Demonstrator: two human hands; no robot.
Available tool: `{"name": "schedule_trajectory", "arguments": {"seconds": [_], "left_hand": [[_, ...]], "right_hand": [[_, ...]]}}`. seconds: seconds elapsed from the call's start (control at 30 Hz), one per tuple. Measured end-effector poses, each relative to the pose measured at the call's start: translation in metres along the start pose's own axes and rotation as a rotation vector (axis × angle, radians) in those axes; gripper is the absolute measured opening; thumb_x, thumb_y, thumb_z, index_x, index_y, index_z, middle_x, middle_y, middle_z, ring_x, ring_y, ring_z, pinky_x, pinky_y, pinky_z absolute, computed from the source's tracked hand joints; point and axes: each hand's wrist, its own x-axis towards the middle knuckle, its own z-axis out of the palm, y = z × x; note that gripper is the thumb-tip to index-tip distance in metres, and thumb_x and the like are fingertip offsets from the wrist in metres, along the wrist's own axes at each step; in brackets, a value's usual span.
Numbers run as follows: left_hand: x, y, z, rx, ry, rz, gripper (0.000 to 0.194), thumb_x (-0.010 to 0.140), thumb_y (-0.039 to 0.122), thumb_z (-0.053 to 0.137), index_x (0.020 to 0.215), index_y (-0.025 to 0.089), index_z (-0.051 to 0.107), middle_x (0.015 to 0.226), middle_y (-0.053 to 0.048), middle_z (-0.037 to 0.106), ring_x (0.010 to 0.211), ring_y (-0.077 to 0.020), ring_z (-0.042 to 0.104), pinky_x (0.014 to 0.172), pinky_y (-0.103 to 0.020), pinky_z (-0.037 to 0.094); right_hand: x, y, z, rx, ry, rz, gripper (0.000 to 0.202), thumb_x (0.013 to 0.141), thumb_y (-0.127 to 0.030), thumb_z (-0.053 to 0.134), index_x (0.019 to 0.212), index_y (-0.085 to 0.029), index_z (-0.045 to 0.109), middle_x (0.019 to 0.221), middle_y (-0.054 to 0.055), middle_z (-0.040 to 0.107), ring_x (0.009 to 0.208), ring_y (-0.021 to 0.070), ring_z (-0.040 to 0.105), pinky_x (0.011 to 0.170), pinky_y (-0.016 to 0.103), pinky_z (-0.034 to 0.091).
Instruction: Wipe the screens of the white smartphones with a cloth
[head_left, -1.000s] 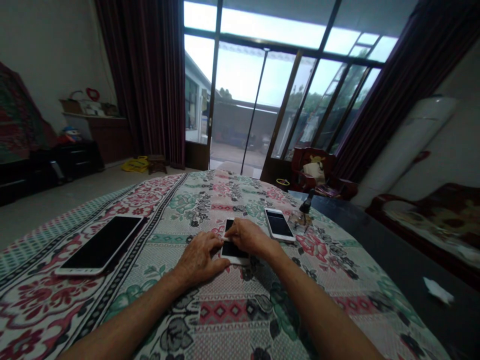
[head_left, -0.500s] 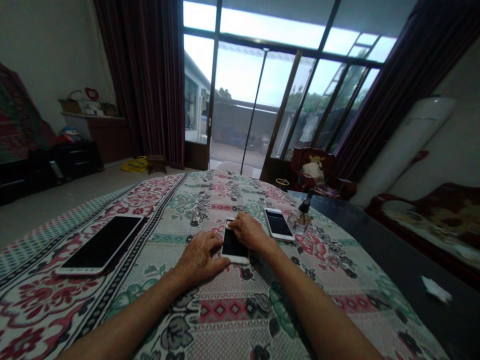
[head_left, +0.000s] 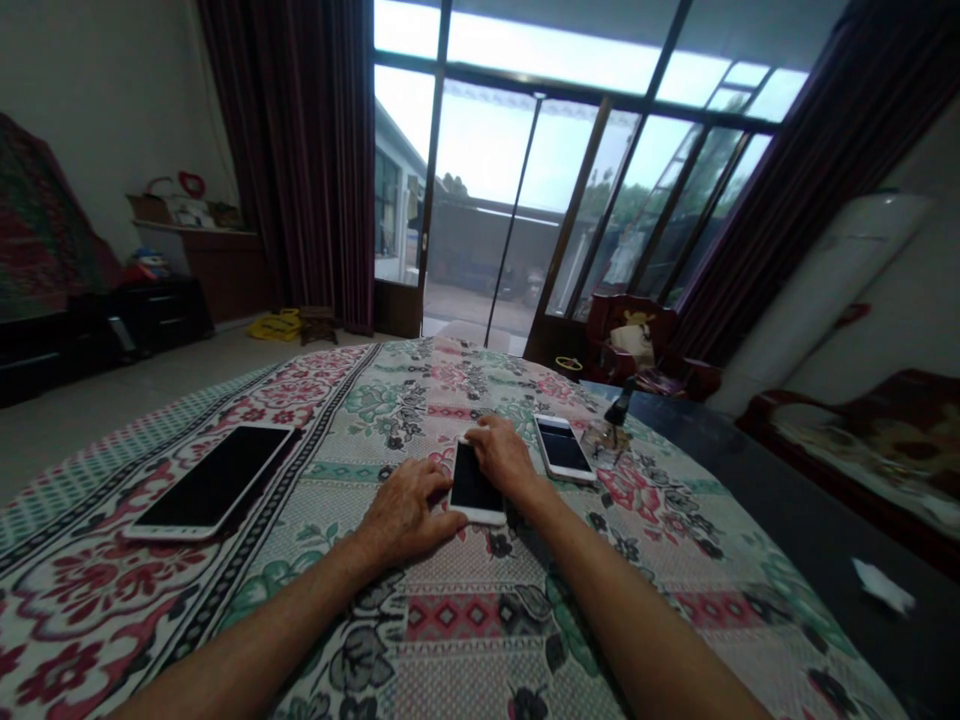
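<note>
A white smartphone [head_left: 477, 490] with a dark screen lies flat on the flowered tablecloth in front of me. My left hand [head_left: 411, 510] grips its left side, the thumb against the lower left corner and the fingers bent along the edge. From the right, my right hand [head_left: 504, 455] curls over the phone's upper part, fingertips at its top edge; the palm hides the upper right of the screen. A second white smartphone [head_left: 564, 449], screen dark, rests just right of my right hand. Farther left lies a larger white-framed one [head_left: 214, 482], apart from both hands.
Behind the right phone stands a small clear glass object with a black top [head_left: 618, 410]. The patterned tablecloth [head_left: 465, 665] covers most of the dark table. A crumpled white tissue [head_left: 883, 586] lies on the dark surface at right. Beyond are wooden chairs [head_left: 634, 315] and glass doors.
My right fingertips have slid up from the screen to the phone's top edge. My left hand keeps its hold. The view has shifted slightly.
</note>
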Motion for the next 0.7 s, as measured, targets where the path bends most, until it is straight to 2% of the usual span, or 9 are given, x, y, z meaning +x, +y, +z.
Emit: {"name": "schedule_trajectory", "arguments": {"seconds": [0.1,0.27,0.37,0.53,0.7], "left_hand": [[0.000,0.000,0.001,0.004,0.014,0.002,0.024,0.073,0.037,0.068,0.088,0.019,0.071,0.090,-0.006,0.065,0.088,-0.0254,0.056,0.080,-0.039,0.046],[0.000,0.001,0.000,0.011,0.019,0.025,0.024,0.075,0.038,0.067,0.089,0.020,0.070,0.091,-0.006,0.065,0.090,-0.0249,0.057,0.082,-0.039,0.047],[0.001,-0.001,-0.002,0.010,0.005,0.050,0.024,0.076,0.039,0.067,0.090,0.020,0.069,0.092,-0.006,0.064,0.091,-0.0244,0.056,0.083,-0.038,0.048],[0.001,-0.009,-0.009,0.003,-0.040,0.137,0.019,0.075,0.033,0.066,0.088,0.019,0.065,0.089,-0.006,0.063,0.089,-0.0229,0.056,0.081,-0.036,0.047],[0.000,-0.015,-0.019,-0.020,-0.087,0.152,0.025,0.071,0.039,0.070,0.081,0.020,0.059,0.082,-0.003,0.059,0.082,-0.0209,0.054,0.074,-0.033,0.046]], "right_hand": [[0.006,0.005,0.004,0.004,-0.013,0.041,0.034,0.096,-0.021,0.040,0.110,-0.024,0.071,0.123,0.010,0.057,0.106,0.0217,0.053,0.085,0.030,0.041],[0.006,0.005,0.000,-0.025,-0.069,0.100,0.035,0.097,-0.023,0.038,0.108,-0.024,0.071,0.106,0.011,0.062,0.095,0.0212,0.057,0.078,0.030,0.041],[0.003,0.006,-0.001,-0.015,-0.065,0.123,0.034,0.096,-0.022,0.039,0.110,-0.025,0.070,0.107,0.010,0.063,0.094,0.0207,0.058,0.077,0.029,0.041],[-0.001,0.010,0.004,0.057,-0.019,0.070,0.034,0.094,-0.017,0.041,0.111,-0.021,0.070,0.105,0.009,0.064,0.097,0.0187,0.058,0.082,0.026,0.040],[-0.001,0.006,0.012,0.091,0.019,-0.019,0.033,0.094,-0.017,0.043,0.114,-0.022,0.069,0.106,0.009,0.064,0.098,0.0186,0.057,0.085,0.026,0.039]]}}
